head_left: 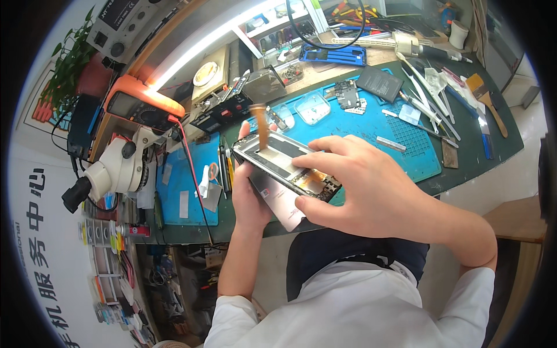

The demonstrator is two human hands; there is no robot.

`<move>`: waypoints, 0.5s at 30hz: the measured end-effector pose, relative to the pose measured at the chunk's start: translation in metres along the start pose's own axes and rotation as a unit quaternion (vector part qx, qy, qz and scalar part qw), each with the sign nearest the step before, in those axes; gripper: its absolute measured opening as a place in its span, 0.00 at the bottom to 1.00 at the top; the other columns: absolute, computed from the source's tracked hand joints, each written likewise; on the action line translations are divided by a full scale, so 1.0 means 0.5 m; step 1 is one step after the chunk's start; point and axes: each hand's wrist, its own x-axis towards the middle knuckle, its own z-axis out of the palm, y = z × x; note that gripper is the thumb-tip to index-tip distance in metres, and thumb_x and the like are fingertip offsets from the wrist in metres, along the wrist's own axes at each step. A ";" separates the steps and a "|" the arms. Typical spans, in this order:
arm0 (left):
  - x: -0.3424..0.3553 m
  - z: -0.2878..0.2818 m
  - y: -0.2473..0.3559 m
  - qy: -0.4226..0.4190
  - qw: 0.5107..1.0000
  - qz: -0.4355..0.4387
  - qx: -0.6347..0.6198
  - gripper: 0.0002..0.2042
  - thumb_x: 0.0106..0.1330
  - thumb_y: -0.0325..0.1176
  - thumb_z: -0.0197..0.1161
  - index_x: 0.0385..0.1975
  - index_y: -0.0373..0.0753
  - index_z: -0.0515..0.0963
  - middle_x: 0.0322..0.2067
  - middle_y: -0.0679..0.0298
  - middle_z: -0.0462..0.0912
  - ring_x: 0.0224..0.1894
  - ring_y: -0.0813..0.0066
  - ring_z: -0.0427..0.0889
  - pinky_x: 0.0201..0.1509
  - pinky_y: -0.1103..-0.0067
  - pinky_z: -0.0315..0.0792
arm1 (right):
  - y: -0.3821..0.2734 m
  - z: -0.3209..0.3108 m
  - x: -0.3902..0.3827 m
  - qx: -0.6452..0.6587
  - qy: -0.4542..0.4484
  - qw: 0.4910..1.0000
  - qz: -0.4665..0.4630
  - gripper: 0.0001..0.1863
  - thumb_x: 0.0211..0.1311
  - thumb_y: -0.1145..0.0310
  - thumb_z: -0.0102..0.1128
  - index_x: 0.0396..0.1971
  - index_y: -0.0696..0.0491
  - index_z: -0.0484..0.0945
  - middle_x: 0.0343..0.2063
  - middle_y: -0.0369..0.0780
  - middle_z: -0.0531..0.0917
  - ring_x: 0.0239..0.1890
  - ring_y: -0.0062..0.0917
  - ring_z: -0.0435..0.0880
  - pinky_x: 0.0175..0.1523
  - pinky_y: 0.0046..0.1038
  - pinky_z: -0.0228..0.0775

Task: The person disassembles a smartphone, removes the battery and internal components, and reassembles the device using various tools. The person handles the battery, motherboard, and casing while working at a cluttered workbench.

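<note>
An opened smartphone frame (pixel 287 162) is held tilted above the near edge of the bench, its inside facing up. My left hand (pixel 250 197) is closed round its left side, with fingertips showing past the far edge. My right hand (pixel 354 185) grips the right end, thumb at the near edge and fingers over the inside. From the frame rises an orange-brown flex strip (pixel 260 130), blurred at its top. Beneath the frame sticks out a shiny pale panel (pixel 282 203); whether it is joined to the frame I cannot tell.
A blue work mat (pixel 415 153) carries a black battery (pixel 379 84), a phone circuit board (pixel 347 94) and a clear tray (pixel 312 108). Tweezers, a brush (pixel 487 101) and other tools lie at right. At left stand an orange multimeter (pixel 143 103) and a white microscope (pixel 110 165).
</note>
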 end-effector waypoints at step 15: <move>0.004 0.002 0.017 -0.006 0.996 0.018 0.092 0.28 0.83 0.37 0.44 0.80 0.40 0.54 0.77 0.48 0.63 0.69 0.55 0.77 0.68 0.61 0.79 | -0.004 -0.017 0.004 0.014 0.011 0.999 -0.027 0.26 0.60 0.54 0.69 0.50 0.58 0.86 0.46 0.45 0.87 0.49 0.41 0.83 0.55 0.39 0.78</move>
